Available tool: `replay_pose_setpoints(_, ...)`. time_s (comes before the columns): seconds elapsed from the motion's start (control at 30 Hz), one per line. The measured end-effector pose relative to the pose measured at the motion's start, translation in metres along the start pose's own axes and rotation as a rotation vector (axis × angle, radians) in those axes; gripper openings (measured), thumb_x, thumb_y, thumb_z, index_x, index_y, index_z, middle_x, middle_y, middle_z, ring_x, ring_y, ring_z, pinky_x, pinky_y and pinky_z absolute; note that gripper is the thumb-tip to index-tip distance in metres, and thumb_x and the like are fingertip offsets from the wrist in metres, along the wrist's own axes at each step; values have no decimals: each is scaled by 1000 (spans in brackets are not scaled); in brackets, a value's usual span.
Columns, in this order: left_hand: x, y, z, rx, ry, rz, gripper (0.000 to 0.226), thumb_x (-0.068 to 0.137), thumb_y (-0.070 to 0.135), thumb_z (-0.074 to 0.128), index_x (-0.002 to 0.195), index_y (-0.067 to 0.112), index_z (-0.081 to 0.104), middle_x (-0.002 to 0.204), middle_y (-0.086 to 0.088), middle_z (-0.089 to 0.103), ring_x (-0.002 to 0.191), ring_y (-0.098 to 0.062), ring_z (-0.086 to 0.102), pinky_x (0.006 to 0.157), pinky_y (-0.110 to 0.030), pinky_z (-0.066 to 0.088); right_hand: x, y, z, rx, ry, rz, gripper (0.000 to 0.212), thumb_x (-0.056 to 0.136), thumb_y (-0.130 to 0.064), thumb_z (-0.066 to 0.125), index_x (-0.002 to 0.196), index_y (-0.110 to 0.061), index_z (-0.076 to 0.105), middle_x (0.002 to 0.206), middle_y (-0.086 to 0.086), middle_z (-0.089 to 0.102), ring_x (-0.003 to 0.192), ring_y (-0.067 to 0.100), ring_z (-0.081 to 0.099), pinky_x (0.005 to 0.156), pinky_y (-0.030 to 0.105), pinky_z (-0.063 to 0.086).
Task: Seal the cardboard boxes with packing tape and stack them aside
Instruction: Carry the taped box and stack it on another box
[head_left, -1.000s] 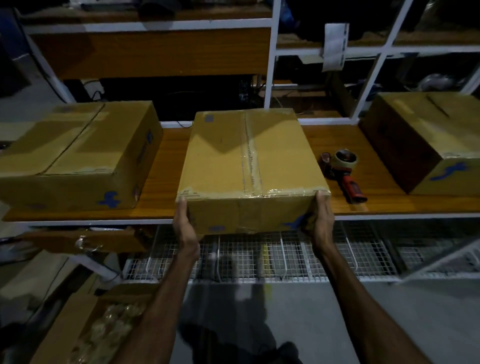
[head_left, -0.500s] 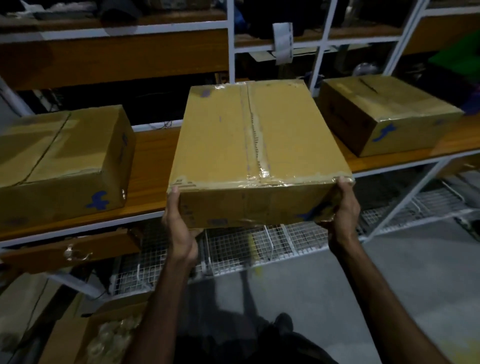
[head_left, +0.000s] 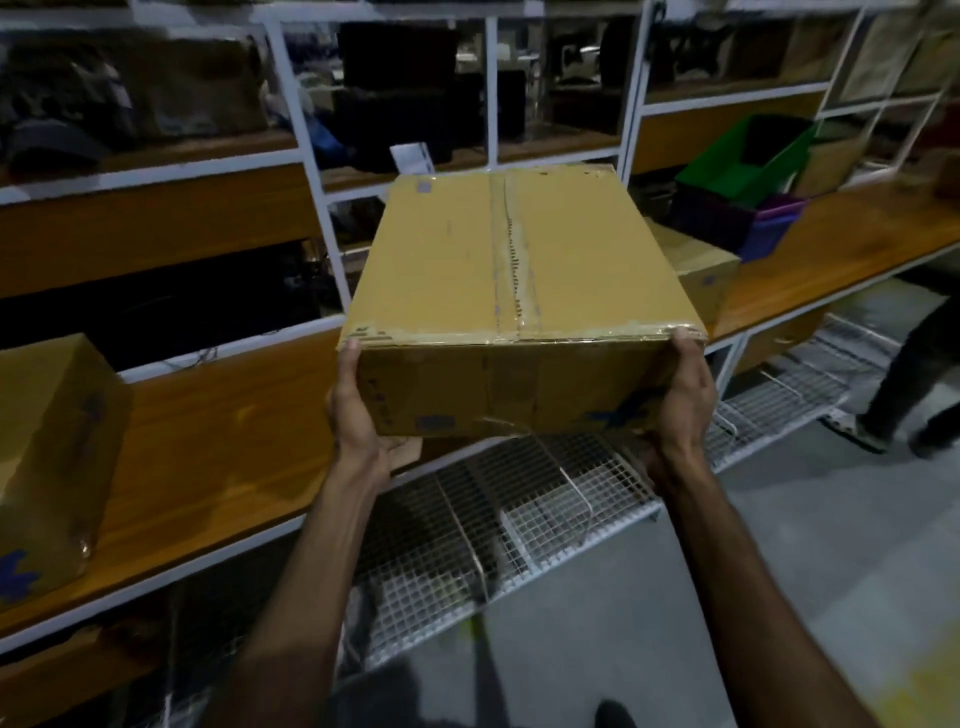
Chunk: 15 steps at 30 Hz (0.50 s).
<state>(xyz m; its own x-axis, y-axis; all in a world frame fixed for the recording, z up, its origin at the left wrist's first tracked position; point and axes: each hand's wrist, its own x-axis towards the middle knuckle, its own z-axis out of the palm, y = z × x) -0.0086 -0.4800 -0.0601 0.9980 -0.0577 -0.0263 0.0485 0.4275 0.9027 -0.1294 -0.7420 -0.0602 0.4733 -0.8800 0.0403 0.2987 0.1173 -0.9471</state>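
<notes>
Lifted clear of the wooden shelf (head_left: 218, 441) since a second ago and swung toward 3 o'clock; tape gun gone from view, green bin (head_left: 748, 156) now showing at 2 o'clock.

Nearest, at 6 o'clock: two bare forearms reaching up and forward. Left hand (head_left: 358, 410) at 9 o'clock of the box, thumb laid up the near left corner, fingers tucked beneath and only partly seen. Right hand (head_left: 685, 395) at 3 o'clock, thumb up the near right corner, fingers wrapped under the bottom edge. Both clasping the box (head_left: 509, 270), neither free.

Box held in mid-air in front of the shelf, top tilted toward the viewer, shiny tape running along the centre seam and across the near top edge. Looks sealed.

Probably moderate weight, judging by the two-handed carry. Stiff cardboard, walls unbowed. Taped edges likely slick, so better grasped under the bottom corners than on the tape.

Beyond: wire mesh rack (head_left: 519, 499) below, second box (head_left: 47, 457) on the shelf at 9 o'clock, third box (head_left: 701, 270) partly hidden behind the carried one. Someone's legs (head_left: 904, 379) at 3 o'clock, a likely thing to bump.
</notes>
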Motion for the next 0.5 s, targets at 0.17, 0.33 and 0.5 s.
replay_pose_setpoints(0.17,57,-28,95,-49,-40,3,55,88,71,65,127,34,74,124,-10,75,113,-37,72,92,-71,55,111,-13,-7,-31,-14,-23,49,101,-62,57,139,-33,66,138,-5,63,121,17,57,107,47,51)
replay_pose_setpoints(0.33,106,-69,203,-49,-13,-111,91,57,86,78,126,27,74,120,-11,76,109,-39,73,86,-67,58,245,-25,-13,-89,-34,-16,59,95,-75,55,136,-34,65,132,-4,63,117,20,59,105,54,53)
replay_pose_setpoints(0.5,143,-109,306,-85,51,-158,93,52,82,81,120,18,74,111,-14,78,101,-40,75,77,-70,60,378,-35,-28,-185,-64,26,75,82,-88,49,132,-34,61,128,2,63,115,28,60,102,60,53)
